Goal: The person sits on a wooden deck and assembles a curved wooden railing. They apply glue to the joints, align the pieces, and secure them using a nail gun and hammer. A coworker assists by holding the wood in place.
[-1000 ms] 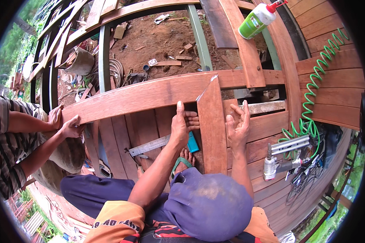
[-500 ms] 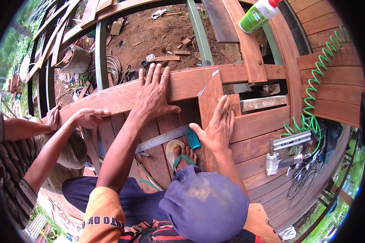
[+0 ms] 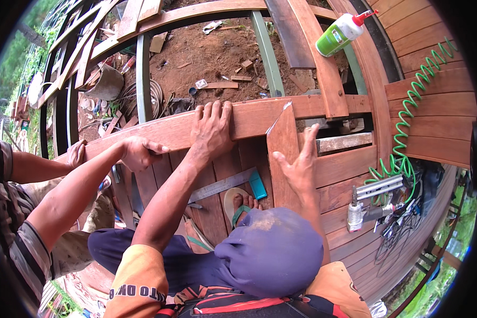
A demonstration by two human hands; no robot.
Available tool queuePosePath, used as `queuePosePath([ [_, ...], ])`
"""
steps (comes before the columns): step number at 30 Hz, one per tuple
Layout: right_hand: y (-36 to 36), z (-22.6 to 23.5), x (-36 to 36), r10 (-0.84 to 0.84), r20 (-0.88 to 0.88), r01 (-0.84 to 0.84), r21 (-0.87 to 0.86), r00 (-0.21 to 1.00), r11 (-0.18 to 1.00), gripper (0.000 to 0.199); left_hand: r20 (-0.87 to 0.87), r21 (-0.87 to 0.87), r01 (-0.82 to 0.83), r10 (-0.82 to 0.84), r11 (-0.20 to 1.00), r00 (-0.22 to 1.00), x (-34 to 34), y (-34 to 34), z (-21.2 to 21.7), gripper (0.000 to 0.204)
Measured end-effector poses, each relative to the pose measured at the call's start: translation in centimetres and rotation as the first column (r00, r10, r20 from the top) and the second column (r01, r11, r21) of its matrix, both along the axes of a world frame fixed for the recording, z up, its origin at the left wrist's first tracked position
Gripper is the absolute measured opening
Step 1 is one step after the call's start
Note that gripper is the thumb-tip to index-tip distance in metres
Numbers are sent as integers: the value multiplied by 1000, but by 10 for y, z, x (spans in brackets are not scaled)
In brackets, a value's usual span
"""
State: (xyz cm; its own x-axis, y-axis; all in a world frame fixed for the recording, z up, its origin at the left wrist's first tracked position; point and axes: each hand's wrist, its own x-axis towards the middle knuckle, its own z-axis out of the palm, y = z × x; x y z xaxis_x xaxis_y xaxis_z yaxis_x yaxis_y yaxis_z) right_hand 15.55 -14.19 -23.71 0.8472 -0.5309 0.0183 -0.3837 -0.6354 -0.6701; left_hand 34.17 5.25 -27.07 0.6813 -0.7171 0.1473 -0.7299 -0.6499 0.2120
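Note:
A long reddish wooden board [image 3: 169,123] runs across in front of me and meets a shorter board [image 3: 283,138] at a slanted joint with a pale edge. My left hand [image 3: 212,130] is closed over the long board, its fingers curled across the far edge. Beside the shorter board, my right hand [image 3: 300,167] is open, thumb and fingers apart, holding nothing; whether it touches wood I cannot tell. A try square with a teal handle [image 3: 257,184] lies by my sandalled foot [image 3: 244,204], and a pencil-like stick [image 3: 195,205] lies near its blade.
At left a co-worker's hands [image 3: 142,152] rest at the long board. A green-and-white glue bottle [image 3: 335,38] with a red nozzle stands on a plank. A nail gun [image 3: 373,204] with a green coiled hose [image 3: 405,122] lies right. Green beams [image 3: 266,55] span the dirt.
My left hand has gone from lying flat to curling over the long board. My right hand has lifted and turned, its fingers spreading. The co-worker's nearer hand has shifted right along the board.

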Motion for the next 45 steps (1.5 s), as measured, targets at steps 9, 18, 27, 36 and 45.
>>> queuePosePath([
  [9,-73,-6,-49,-110,39,111,-22,993,994,104,-261,-83,-6,-16,997,965,20,8,14,107],
  [18,-105,-14,-58,-94,-41,80,-257,995,963,74,-46,41,-260,262,965,964,17,-10,1,80],
  [27,-161,2,-4,51,-709,-446,-383,703,809,82,6,-9,-271,271,962,962,19,-18,-2,80],
  [36,-180,8,-7,233,-758,-694,-368,609,618,71,23,-39,-246,247,969,969,18,-16,-1,77],
  [45,-175,20,-14,284,-734,-685,-324,617,653,63,10,-44,-256,257,966,966,19,-13,-2,75],
])
